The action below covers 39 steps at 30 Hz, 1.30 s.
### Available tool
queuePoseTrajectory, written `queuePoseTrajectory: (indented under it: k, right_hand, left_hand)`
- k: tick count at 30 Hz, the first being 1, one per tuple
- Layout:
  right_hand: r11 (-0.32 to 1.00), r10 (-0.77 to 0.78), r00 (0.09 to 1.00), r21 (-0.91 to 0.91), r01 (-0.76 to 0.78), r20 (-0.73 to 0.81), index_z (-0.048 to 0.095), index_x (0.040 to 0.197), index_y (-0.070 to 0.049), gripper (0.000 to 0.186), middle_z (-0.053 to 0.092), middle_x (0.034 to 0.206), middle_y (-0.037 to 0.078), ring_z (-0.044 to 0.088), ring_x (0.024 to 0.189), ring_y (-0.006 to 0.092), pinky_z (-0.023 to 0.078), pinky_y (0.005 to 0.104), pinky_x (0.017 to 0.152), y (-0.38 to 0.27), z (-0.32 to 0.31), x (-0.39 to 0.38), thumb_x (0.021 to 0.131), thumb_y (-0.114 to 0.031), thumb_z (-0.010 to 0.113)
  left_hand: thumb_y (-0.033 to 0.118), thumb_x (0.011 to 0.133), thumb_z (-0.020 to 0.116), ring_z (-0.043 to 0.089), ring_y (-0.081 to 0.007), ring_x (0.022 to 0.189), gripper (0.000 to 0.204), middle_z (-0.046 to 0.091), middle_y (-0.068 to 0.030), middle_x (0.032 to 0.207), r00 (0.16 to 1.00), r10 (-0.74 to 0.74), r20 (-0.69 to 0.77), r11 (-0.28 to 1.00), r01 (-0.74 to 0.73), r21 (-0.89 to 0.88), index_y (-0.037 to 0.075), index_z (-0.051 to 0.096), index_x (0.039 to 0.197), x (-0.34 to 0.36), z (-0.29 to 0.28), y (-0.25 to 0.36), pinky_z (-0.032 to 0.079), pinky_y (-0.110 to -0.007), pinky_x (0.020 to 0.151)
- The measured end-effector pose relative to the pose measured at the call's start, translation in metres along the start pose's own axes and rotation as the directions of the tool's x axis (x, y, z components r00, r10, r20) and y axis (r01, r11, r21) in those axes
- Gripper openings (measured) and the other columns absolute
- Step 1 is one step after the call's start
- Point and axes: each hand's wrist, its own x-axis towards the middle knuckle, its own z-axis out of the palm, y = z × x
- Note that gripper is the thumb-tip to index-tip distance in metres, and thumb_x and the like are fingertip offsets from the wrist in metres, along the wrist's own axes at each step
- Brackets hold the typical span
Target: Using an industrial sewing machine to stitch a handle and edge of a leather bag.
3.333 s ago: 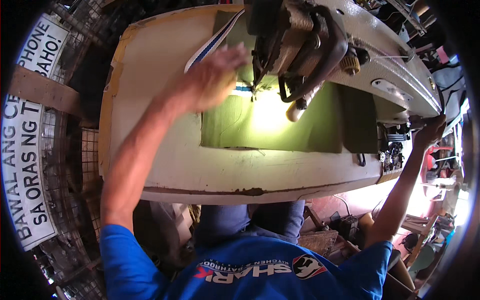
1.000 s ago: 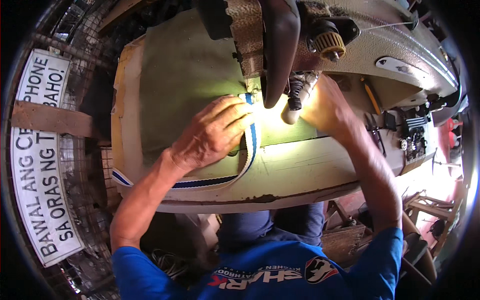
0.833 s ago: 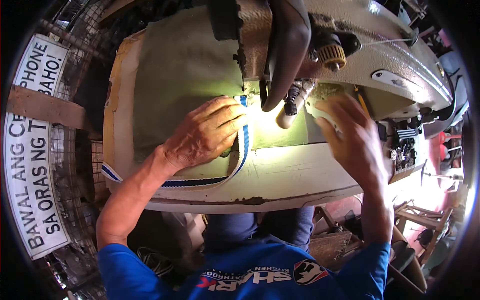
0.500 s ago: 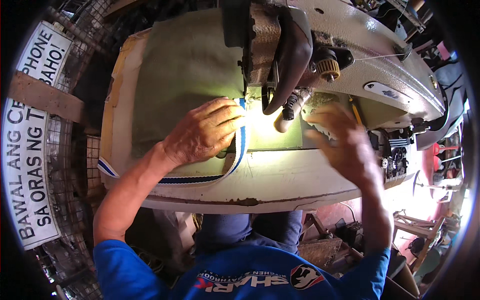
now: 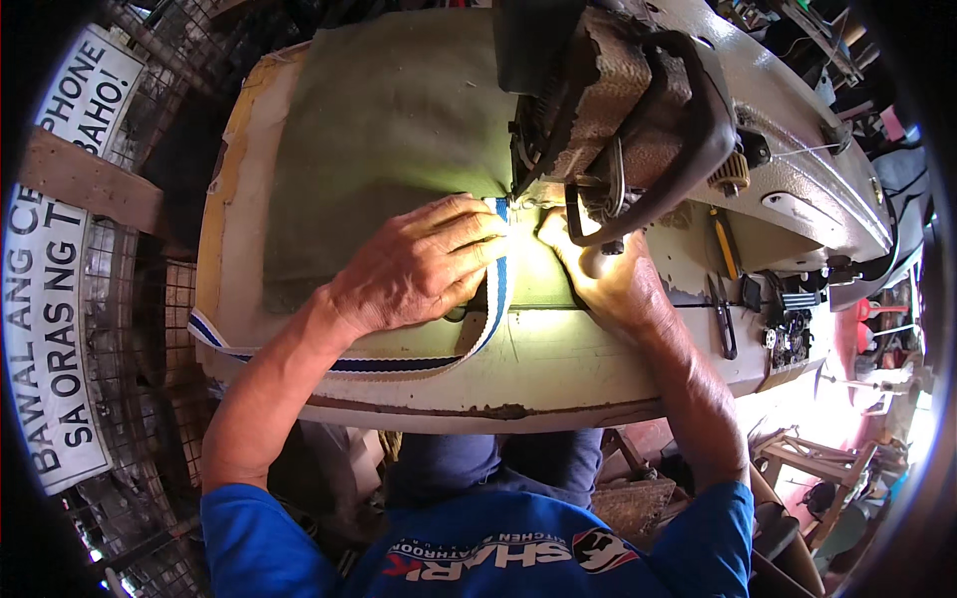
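A blue-and-white striped webbing strap (image 5: 499, 284) runs from under the sewing machine's (image 5: 618, 130) needle area and curves left along the table. My left hand (image 5: 424, 261) lies over olive-green fabric (image 5: 384, 130), its fingers pressed together and their tips on the strap just in front of the needle area. My right hand (image 5: 610, 279) reaches under the machine head on the other side, its thumb bent toward the lit cloth. The machine's curved lever and foot parts hide most of its fingers, so what they hold, if anything, cannot be seen.
On the right of the sewing table (image 5: 558, 384) lie a yellow-handled tool (image 5: 725, 244) and a dark slim tool (image 5: 722, 317), near bobbin-winding parts (image 5: 791, 324). Wire mesh and a lettered white sign (image 5: 60, 329) stand at the left. The machine arm stretches to the right.
My right hand has moved left, from the open space beside the machine to under its head near the needle. My left hand stays by the strap. The head view has shifted slightly.
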Motion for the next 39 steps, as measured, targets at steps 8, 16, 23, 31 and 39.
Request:
queuePoseTrajectory:
  k: [8,16,23,31,39]
  right_hand:
    - [0.986,0.014,0.997,-0.166,-0.001,0.074,0.063,0.087,0.0,0.01,0.064,0.077,0.012,0.063,0.071,0.0285,0.05,0.0387,0.064,0.016,0.001,0.011,0.079,-0.005,0.066]
    - [0.883,0.033,0.998,-0.47,-0.008,0.046,0.063,0.09,-0.003,0.022,0.064,0.087,0.013,0.062,0.078,0.0335,0.051,0.0411,0.07,-0.026,-0.059,-0.013,0.074,-0.012,0.075]
    - [0.738,-0.056,0.955,-0.656,-0.156,-0.29,0.07,0.108,-0.005,0.023,0.068,0.112,0.008,0.065,0.102,0.0197,0.051,0.0287,0.088,-0.039,-0.223,-0.071,0.086,0.001,0.068]
    - [0.342,0.003,0.992,-0.932,-0.117,-0.123,0.056,0.134,-0.005,0.04,0.065,0.122,0.012,0.066,0.099,0.0273,0.052,0.0338,0.085,0.14,-0.448,0.015,0.095,-0.009,0.054]
    - [0.143,0.04,0.957,-0.949,0.28,0.288,0.053,0.137,-0.001,0.048,0.063,0.117,0.022,0.063,0.102,0.0344,0.05,0.0403,0.088,0.194,-0.517,-0.045,0.089,-0.006,0.051]
  left_hand:
    - [0.006,0.075,0.07,0.062,-0.0286,0.106,0.027,0.066,-0.0116,0.109,0.997,-0.075,0.033,0.996,0.077,-0.044,-0.004,0.069,0.1,0.0,-0.001,-0.004,0.052,-0.038,0.097]
    - [0.004,0.077,0.069,0.062,-0.0295,0.109,0.028,0.063,-0.0146,0.115,0.997,-0.073,-0.019,0.996,0.072,-0.048,-0.004,0.064,0.104,-0.003,0.003,-0.01,0.053,-0.038,0.096]
    - [0.008,0.078,0.071,0.061,-0.03,0.113,0.035,0.061,-0.0157,0.119,0.995,-0.1,-0.016,0.995,0.1,-0.008,-0.004,0.063,0.11,-0.003,0.006,-0.015,0.053,-0.038,0.098]
    - [0.008,0.079,0.071,0.057,-0.03,0.12,0.04,0.06,-0.0154,0.124,0.991,-0.134,0.009,0.991,0.134,0.011,-0.003,0.061,0.116,-0.001,0.003,-0.012,0.045,-0.04,0.108]
    - [0.012,0.081,0.071,0.051,-0.0274,0.129,0.049,0.057,-0.0132,0.133,0.975,-0.195,0.104,0.981,0.194,0.017,0.0,0.057,0.127,-0.001,-0.001,-0.015,0.036,-0.044,0.115]
